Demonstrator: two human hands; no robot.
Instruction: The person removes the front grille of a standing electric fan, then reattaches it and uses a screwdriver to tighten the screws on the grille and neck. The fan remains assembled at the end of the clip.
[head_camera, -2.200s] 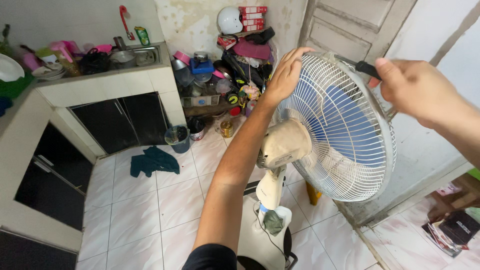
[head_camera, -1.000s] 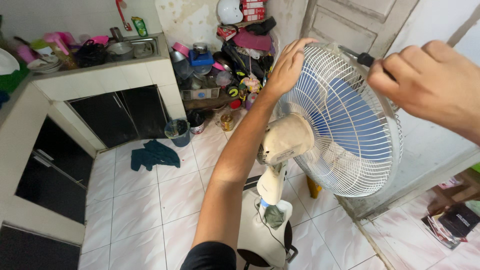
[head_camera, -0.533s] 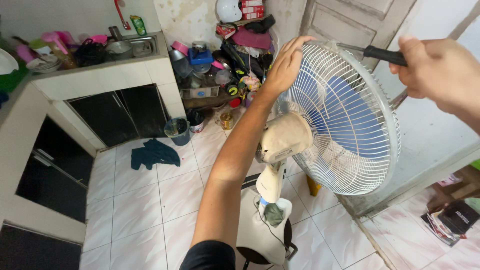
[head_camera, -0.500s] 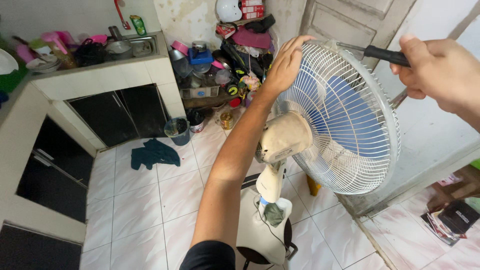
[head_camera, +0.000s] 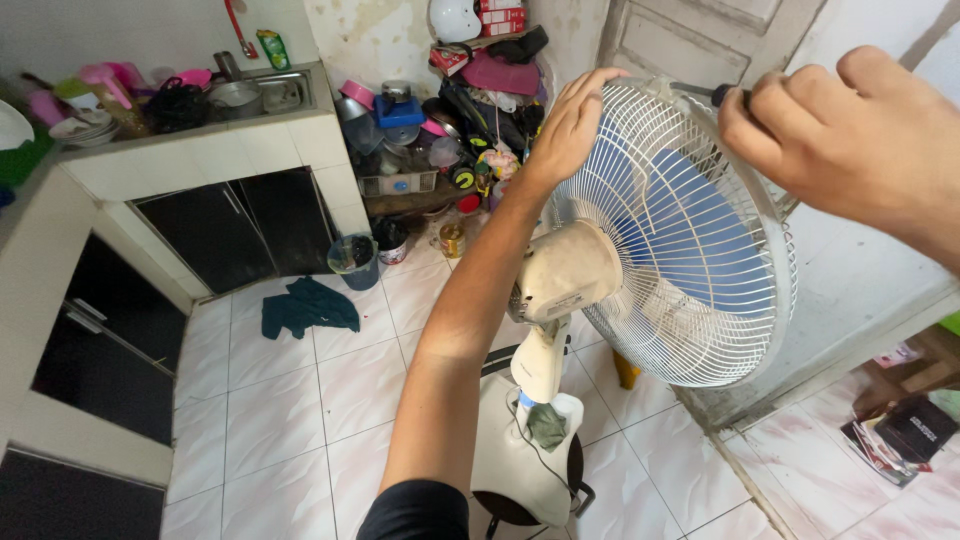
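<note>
A white pedestal fan (head_camera: 660, 240) with blue blades (head_camera: 700, 235) stands near the middle of the view, its wire cage (head_camera: 690, 330) tilted and facing toward three o'clock, its cream motor housing (head_camera: 565, 270) on the near side above a white pole and base (head_camera: 520, 460). The left hand (head_camera: 572, 125) reaches up from six o'clock and lies flat against the cage's rim at about twelve o'clock of the fan — fingers stretched and spread over the wire, palm pressed on, not closed around anything. The right hand (head_camera: 850, 150) comes in from three o'clock, curled into a tight fist at the upper rim of the cage; a dark handle (head_camera: 722, 95) pokes out of the fist toward the rim, most likely a screwdriver, though its tip is hidden.

At ten o'clock a tiled counter (head_camera: 200, 160) carries a sink (head_camera: 275, 90) and a clutter of dishes, with dark cabinet doors (head_camera: 240, 235) below. At twelve o'clock a heap of household odds and ends (head_camera: 450, 110) is piled against the wall. On the white floor tiles — toward nine o'clock of the fan — lie a dark teal cloth (head_camera: 305, 305) and a small dark bucket (head_camera: 352, 260).
</note>
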